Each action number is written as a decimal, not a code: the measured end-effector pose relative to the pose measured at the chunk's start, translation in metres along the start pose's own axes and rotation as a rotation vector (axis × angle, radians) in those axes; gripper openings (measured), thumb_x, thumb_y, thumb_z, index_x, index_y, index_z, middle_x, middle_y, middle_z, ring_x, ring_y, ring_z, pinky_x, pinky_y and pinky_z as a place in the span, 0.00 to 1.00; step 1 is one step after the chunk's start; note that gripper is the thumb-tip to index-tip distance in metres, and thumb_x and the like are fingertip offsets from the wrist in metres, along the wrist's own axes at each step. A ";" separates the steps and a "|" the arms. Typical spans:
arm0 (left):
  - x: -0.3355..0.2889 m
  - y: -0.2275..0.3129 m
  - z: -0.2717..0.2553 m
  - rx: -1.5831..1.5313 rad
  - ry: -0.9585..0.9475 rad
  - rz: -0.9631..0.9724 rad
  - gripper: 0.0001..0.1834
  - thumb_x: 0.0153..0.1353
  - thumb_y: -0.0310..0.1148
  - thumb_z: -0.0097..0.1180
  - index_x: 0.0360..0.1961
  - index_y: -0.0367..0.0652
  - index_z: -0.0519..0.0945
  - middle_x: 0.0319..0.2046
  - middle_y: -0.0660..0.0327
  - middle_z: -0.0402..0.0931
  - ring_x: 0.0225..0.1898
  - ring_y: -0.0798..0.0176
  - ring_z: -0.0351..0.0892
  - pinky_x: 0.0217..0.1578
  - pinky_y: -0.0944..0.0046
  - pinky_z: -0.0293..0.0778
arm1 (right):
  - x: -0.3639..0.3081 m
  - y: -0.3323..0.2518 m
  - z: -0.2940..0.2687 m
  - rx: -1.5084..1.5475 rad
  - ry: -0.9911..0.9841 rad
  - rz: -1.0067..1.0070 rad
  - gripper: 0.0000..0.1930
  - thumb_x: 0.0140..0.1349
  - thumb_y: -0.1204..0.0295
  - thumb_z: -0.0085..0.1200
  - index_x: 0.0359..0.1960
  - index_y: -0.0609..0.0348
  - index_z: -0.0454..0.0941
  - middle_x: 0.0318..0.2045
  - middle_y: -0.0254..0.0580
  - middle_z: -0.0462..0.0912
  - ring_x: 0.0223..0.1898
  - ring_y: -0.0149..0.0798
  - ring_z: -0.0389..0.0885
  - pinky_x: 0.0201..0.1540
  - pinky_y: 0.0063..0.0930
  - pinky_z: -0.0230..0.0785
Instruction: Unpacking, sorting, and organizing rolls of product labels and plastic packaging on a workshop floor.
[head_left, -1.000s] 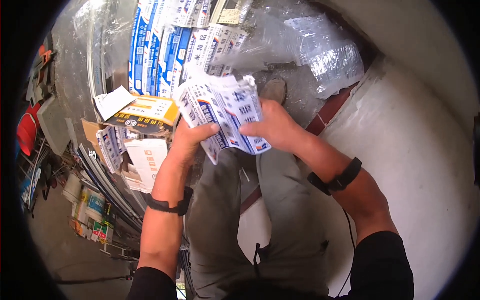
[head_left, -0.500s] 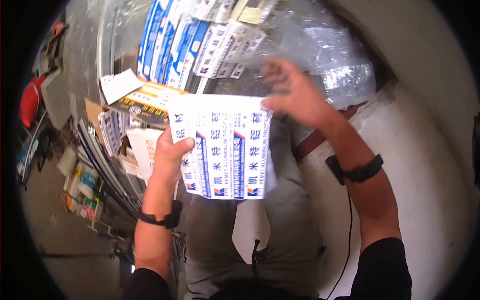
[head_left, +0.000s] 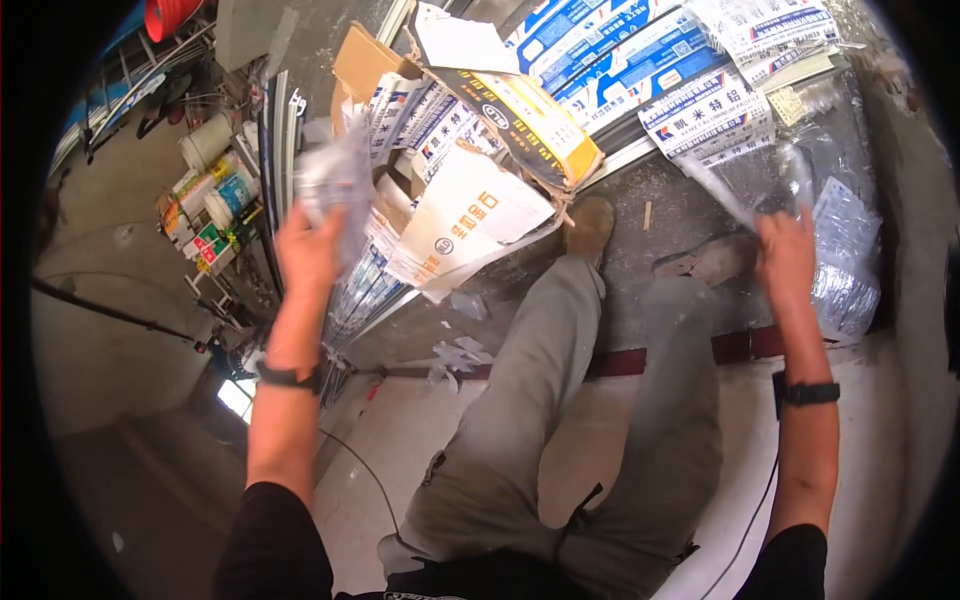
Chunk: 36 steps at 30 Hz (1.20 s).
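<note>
My left hand (head_left: 310, 248) is closed on a white printed sheet (head_left: 338, 182), blurred by motion, at the left side of an open cardboard box (head_left: 368, 62). Crumpled white-and-blue printed sheets (head_left: 445, 125) fill part of that box, whose flaps (head_left: 475, 215) stand out. Over on the right, my right hand (head_left: 785, 262) has its fingers closed on a thin, pale strip of film (head_left: 722, 190). This strip reaches toward a printed sheet (head_left: 712, 118) lying on long blue-and-white wrapped pieces. Whether the two are joined, I cannot tell.
Blue-and-white wrapped lengths (head_left: 625, 65) lie at the back. Bundled clear plastic (head_left: 848, 265) rests by the right wall. Long metal profiles (head_left: 283, 130) run along the left, beside containers (head_left: 230, 200). My shoes (head_left: 590, 228) stand on the floor near the box; film scraps (head_left: 462, 355) lie nearby.
The view has turned. My left hand has carried the sheet from in front of me to the box's left side. My right hand, apart from it, has moved right and closed on the film.
</note>
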<state>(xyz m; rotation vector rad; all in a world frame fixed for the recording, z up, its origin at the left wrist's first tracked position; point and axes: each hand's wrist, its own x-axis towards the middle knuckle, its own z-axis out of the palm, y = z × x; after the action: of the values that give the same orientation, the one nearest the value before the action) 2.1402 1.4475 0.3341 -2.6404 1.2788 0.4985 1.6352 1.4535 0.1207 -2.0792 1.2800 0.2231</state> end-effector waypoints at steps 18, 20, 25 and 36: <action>0.138 -0.113 0.260 -0.311 -0.912 0.311 0.20 0.56 0.31 0.54 0.50 0.36 0.71 0.41 0.55 0.76 0.44 0.59 0.77 0.44 0.64 0.73 | -0.139 0.034 0.064 0.185 -0.471 0.616 0.27 0.51 0.65 0.59 0.52 0.60 0.68 0.50 0.54 0.72 0.53 0.54 0.70 0.54 0.44 0.64; 0.111 -0.108 0.242 -0.182 -1.038 0.136 0.21 0.56 0.31 0.54 0.50 0.35 0.70 0.42 0.54 0.76 0.44 0.59 0.77 0.44 0.64 0.73 | -0.110 0.052 0.043 0.164 -0.263 0.583 0.30 0.52 0.65 0.60 0.57 0.60 0.65 0.56 0.54 0.68 0.57 0.54 0.66 0.58 0.43 0.61; 0.066 -0.051 0.178 -0.168 -1.000 0.203 0.24 0.55 0.24 0.53 0.54 0.32 0.67 0.43 0.53 0.77 0.43 0.61 0.77 0.43 0.64 0.73 | -0.036 0.138 0.032 -0.041 0.239 0.593 0.37 0.51 0.64 0.62 0.61 0.62 0.60 0.61 0.55 0.63 0.61 0.54 0.62 0.63 0.40 0.56; 0.002 0.007 0.080 -0.263 0.009 0.231 0.14 0.62 0.26 0.49 0.48 0.30 0.70 0.43 0.56 0.72 0.45 0.65 0.71 0.50 0.66 0.66 | -0.015 0.120 0.101 0.365 0.105 1.026 0.19 0.49 0.64 0.53 0.44 0.54 0.78 0.39 0.56 0.81 0.44 0.56 0.78 0.46 0.45 0.70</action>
<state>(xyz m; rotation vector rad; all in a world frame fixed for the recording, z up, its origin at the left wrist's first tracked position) 2.1178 1.4653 0.2589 -2.7133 1.6352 0.7355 1.5467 1.4926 -0.0030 -0.9982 2.1658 0.2912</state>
